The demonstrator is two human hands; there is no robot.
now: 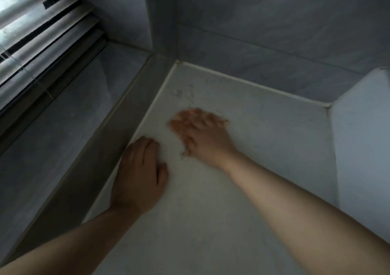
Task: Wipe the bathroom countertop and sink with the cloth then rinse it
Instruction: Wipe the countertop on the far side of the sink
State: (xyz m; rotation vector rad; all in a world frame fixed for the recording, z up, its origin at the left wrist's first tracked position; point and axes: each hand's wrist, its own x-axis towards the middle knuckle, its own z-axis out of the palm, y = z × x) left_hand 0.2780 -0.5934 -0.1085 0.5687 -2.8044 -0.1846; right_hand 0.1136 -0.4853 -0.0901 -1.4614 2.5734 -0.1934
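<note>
Two bare forearms come in from the bottom edge, both cut off before the elbow, and reach out over the white bench (211,222). The left grip (139,175) lies palm down on the bench, right against the grey ledge (90,169) along the left side. Its fingers are relaxed and only a little bent, and it holds nothing.

Further in, the right grip (200,135) is also palm down on the bench, but its fingers are a reddish smear of blur. I cannot tell how far open it is or whether it has hold of anything. A ragged reddish fringe (184,153) shows at the thumb side and past the fingertips. It may be the cloth pressed under the palm, but it is too blurred to tell.

Beyond the fingers, thin dark marks (185,94) lie on the bench near the corner. A pale slanted block (363,137) on the right is cut off by the edge, and I cannot tell what it is. Grey marbled wall tiles (263,32) rise behind the bench, and a slatted blind (38,26) hangs far to the left.
</note>
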